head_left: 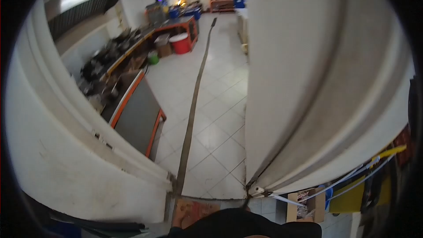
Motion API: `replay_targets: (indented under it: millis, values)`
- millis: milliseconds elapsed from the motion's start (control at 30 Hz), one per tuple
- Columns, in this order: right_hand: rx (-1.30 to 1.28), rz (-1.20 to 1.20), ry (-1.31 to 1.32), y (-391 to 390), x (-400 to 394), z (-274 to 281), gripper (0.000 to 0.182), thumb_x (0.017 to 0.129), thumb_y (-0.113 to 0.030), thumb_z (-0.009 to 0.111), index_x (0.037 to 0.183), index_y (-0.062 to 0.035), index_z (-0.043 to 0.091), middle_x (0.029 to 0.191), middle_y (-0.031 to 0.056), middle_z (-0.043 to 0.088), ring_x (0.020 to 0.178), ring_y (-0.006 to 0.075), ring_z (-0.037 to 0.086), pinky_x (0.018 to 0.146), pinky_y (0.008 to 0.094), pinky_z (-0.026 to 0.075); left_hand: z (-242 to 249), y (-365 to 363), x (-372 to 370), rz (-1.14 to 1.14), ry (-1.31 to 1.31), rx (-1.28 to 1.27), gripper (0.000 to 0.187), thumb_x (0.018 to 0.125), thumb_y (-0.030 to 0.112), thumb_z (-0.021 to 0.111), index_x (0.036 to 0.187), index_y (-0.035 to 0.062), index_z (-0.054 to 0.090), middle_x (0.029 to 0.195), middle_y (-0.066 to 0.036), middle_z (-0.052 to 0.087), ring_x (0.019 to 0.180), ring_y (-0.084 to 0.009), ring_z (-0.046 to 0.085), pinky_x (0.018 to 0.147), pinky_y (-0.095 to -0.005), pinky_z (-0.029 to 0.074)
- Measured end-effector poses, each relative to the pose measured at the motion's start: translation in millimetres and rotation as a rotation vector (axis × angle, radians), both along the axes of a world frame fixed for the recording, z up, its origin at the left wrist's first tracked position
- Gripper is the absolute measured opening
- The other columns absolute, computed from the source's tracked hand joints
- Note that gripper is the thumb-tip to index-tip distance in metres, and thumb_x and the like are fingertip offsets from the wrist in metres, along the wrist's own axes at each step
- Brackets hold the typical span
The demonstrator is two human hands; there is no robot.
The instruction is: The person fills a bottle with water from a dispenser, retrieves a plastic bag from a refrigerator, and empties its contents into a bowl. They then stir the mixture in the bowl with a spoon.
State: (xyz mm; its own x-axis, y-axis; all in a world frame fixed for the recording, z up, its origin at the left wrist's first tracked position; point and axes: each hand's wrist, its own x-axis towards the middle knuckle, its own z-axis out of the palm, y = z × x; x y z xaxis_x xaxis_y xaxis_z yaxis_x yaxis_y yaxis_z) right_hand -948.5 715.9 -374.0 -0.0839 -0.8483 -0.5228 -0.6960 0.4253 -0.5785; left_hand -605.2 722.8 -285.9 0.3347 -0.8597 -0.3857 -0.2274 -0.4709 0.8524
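At the bottom edge, my left hand [179, 215] is partly visible at the left side of a flat reddish-brown package [200, 210], with its fingers closed on it. Dark clothing [242, 224] covers the package's lower part. My right hand cannot be made out. Just beyond the package lies the doorway threshold [211, 198].
An open white door [286, 83] stands at the right, a door frame [101, 141] at the left. Beyond are a tiled floor with a long dark strip [192, 110], a counter with cookware, and a red bucket [179, 44]. An open carton [313, 209] sits at lower right.
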Motion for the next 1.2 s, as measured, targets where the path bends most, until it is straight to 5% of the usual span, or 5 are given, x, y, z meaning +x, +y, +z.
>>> replay_targets:
  millis: [300, 567, 733, 1000, 1200]
  values:
    - [-0.198, -0.136, -0.415, -212, 140, 62, 0.026, 0.077, -0.016, 0.057, 0.098, -0.0008, 0.057, 0.086, 0.0095, 0.060, 0.078, 0.0194, 0.056, 0.072, 0.0293, 0.045, 44, -133, 64, -0.100, 0.227, 0.015, 0.029, 0.080, 0.014, 0.057, 0.106, 0.0017, 0.052, 0.096, -0.010, 0.056, 0.089, -0.0174, 0.054, 0.074, -0.0293, 0.045]
    - [0.005, -0.410, -0.576, -419, 200, 28, 0.022, 0.080, -0.019, 0.048, 0.094, -0.0036, 0.057, 0.081, 0.0065, 0.059, 0.063, 0.0140, 0.054, 0.046, 0.0247, 0.039, 79, -329, 164, -0.043, -0.018, -0.182, 0.026, 0.081, 0.014, 0.055, 0.103, 0.0027, 0.051, 0.093, -0.010, 0.057, 0.086, -0.0168, 0.055, 0.075, -0.0295, 0.044]
    - [-0.023, -0.211, -0.697, -577, 319, 105, 0.025, 0.084, -0.030, 0.046, 0.086, -0.0070, 0.056, 0.084, 0.0055, 0.061, 0.071, 0.0146, 0.055, 0.057, 0.0260, 0.039, 168, -411, 230, 0.155, -0.039, -0.246, 0.025, 0.081, 0.012, 0.053, 0.104, 0.0024, 0.050, 0.099, -0.010, 0.056, 0.084, -0.0180, 0.056, 0.071, -0.0299, 0.044]
    - [0.098, 0.318, -0.815, -724, 543, 174, 0.017, 0.085, -0.025, 0.049, 0.088, -0.0090, 0.053, 0.089, 0.0035, 0.061, 0.079, 0.0133, 0.057, 0.067, 0.0266, 0.040, 185, -533, 342, 0.598, -0.244, -0.478, 0.020, 0.079, 0.012, 0.057, 0.096, 0.0030, 0.054, 0.091, -0.008, 0.057, 0.077, -0.0169, 0.055, 0.071, -0.0321, 0.042]
    - [0.172, 0.493, -0.856, -803, 656, 218, 0.015, 0.087, -0.022, 0.047, 0.091, -0.0087, 0.053, 0.092, 0.0034, 0.060, 0.081, 0.0134, 0.057, 0.069, 0.0262, 0.041, 258, -679, 464, 0.604, -0.907, -0.508, 0.030, 0.072, 0.027, 0.064, 0.096, 0.0086, 0.056, 0.097, -0.008, 0.051, 0.091, -0.0267, 0.047, 0.079, -0.0382, 0.034]
